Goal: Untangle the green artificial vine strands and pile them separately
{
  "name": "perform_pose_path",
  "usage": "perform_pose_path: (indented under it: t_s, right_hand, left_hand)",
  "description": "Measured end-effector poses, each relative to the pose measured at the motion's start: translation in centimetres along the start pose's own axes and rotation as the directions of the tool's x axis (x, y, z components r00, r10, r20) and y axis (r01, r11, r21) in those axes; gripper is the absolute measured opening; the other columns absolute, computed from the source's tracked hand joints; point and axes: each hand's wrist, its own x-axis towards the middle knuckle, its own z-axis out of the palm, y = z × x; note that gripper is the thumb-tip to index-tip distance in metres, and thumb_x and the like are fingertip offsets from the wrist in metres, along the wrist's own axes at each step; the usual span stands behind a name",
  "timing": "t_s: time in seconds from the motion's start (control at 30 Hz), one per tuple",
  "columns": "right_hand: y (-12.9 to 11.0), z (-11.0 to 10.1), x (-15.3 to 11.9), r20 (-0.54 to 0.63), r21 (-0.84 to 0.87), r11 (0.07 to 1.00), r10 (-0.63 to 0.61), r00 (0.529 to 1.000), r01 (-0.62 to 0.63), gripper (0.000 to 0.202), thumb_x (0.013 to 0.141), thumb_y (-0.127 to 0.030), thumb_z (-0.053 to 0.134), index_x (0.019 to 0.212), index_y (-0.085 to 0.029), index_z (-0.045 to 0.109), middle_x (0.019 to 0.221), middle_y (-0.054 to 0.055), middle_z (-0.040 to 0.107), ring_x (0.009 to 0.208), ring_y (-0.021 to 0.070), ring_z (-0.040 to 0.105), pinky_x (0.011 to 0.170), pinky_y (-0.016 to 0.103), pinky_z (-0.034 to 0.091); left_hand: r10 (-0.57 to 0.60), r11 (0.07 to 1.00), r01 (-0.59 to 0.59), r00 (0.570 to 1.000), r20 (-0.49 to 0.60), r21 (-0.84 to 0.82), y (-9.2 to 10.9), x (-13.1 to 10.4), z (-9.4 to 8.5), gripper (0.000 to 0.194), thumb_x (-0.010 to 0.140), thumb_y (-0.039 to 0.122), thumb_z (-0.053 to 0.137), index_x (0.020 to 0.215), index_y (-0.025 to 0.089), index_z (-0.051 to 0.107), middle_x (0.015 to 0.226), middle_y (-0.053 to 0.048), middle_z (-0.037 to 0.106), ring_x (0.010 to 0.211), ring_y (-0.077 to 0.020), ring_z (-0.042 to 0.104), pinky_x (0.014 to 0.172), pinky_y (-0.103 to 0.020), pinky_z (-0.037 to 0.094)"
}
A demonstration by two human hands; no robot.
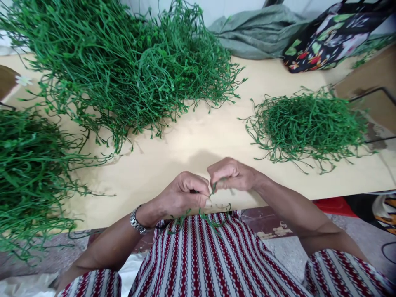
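My left hand (185,193), with a metal watch (137,220) at its wrist, is pinched shut near the table's front edge. Beside it, my right hand (232,175) closes thumb and fingers on a thin green stem (213,188), apparently plastic. The stem's lower end reaches the left fingertips, which seem to grip it too; the exact contact is small and partly hidden. Just below both hands, several loose green stems (213,222) lie at the table edge and against the striped clothing.
A large heap of green stems (123,62) covers the back left, another pile (27,173) the left edge. A smaller pile (309,123) lies right. Behind are a grey-green sack (260,33) and a floral bag (328,39); a cardboard box (371,82) stands far right.
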Motion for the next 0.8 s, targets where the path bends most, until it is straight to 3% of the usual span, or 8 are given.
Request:
perform_pose_path:
  t_s: [0.1,0.2,0.23,0.3,0.37,0.5,0.57,0.8]
  right_hand:
    - [-0.6,-1.8,-0.8,-0.277,-0.128,0.984,0.084,0.957,-0.124,0.036,0.087,-0.041,0.046,0.067,-0.014,0.059,0.053,-0.002,0.049,0.042,0.0048,0.038,0.041,0.018,0.028]
    - [-1.4,-2.7,-0.8,-0.241,-0.288,0.95,0.047,0.969,-0.118,0.032,0.088,-0.038,0.045,0.071,-0.015,0.06,0.062,0.001,0.056,0.051,0.007,0.046,0.047,0.02,0.033]
    - [-1.6,-2.8,-0.6,-0.278,-0.314,0.942,0.026,0.96,-0.117,0.031,0.088,-0.037,0.044,0.073,-0.015,0.06,0.064,0.002,0.057,0.053,0.0074,0.047,0.049,0.02,0.034]
    - [-1.9,-2.8,-0.2,-0.435,-0.348,0.924,-0.007,0.9,-0.161,0.027,0.089,-0.034,0.043,0.078,-0.016,0.06,0.066,0.001,0.058,0.052,0.0074,0.046,0.048,0.021,0.034]
    - [-2.1,-2.2,0.3,-0.5,-0.391,0.902,-0.041,0.865,-0.183,0.023,0.09,-0.03,0.043,0.083,-0.016,0.06,0.07,0.002,0.06,0.053,0.0077,0.048,0.049,0.021,0.035]
    - [-2.1,0.3,1.2,-0.264,-0.561,0.825,-0.099,0.96,-0.069,0.02,0.089,-0.023,0.041,0.089,-0.014,0.059,0.077,0.006,0.062,0.068,0.0124,0.056,0.06,0.024,0.043]
    - [-1.8,1.5,1.3,-0.173,-0.618,0.784,-0.069,0.982,-0.054,0.021,0.089,-0.021,0.039,0.091,-0.013,0.059,0.076,0.006,0.062,0.07,0.0136,0.056,0.063,0.025,0.044]
    - [-1.5,2.6,1.0,-0.173,-0.571,0.797,0.119,0.978,-0.198,0.018,0.087,-0.021,0.041,0.087,-0.015,0.057,0.071,0.002,0.058,0.066,0.0117,0.052,0.061,0.023,0.038]
  left_hand:
    - [0.033,0.999,-0.03,0.997,-0.076,0.042,0.7,-0.6,-0.6,0.031,0.074,0.032,0.062,0.048,0.014,0.056,0.046,0.001,0.043,0.044,-0.0087,0.037,0.043,-0.025,0.029]
    - [0.065,0.986,-0.027,0.971,-0.229,0.165,0.8,-0.4,-1.3,0.028,0.074,0.031,0.063,0.053,0.013,0.059,0.048,0.001,0.044,0.046,-0.0079,0.038,0.043,-0.022,0.028]
    - [0.048,0.982,-0.001,0.969,-0.242,0.191,0.7,-0.1,-1.4,0.027,0.074,0.03,0.063,0.054,0.012,0.059,0.049,0.001,0.044,0.046,-0.0073,0.038,0.043,-0.022,0.028]
    - [0.009,0.975,0.046,0.969,-0.247,0.217,0.3,0.3,-1.7,0.026,0.075,0.026,0.061,0.054,0.011,0.058,0.051,0.002,0.043,0.046,-0.0061,0.037,0.043,-0.02,0.028]
    - [0.003,0.965,0.063,0.968,-0.251,0.253,-0.2,0.7,-1.8,0.024,0.075,0.022,0.059,0.053,0.011,0.057,0.052,0.003,0.042,0.047,-0.0055,0.036,0.044,-0.019,0.028]
    - [0.04,0.945,0.047,0.966,-0.256,0.325,-0.9,0.8,-1.6,0.023,0.076,0.019,0.055,0.055,0.011,0.056,0.054,0.002,0.043,0.051,-0.0069,0.039,0.049,-0.02,0.031]
    - [0.07,0.942,0.034,0.953,-0.296,0.334,-1.1,0.8,-1.4,0.023,0.077,0.019,0.053,0.056,0.012,0.055,0.055,0.002,0.044,0.052,-0.0074,0.039,0.05,-0.02,0.032]
    - [0.179,0.83,0.049,0.92,-0.349,0.556,-1.2,0.9,-0.9,0.025,0.077,0.013,0.049,0.053,0.014,0.051,0.051,0.004,0.038,0.05,-0.0067,0.037,0.049,-0.02,0.029]
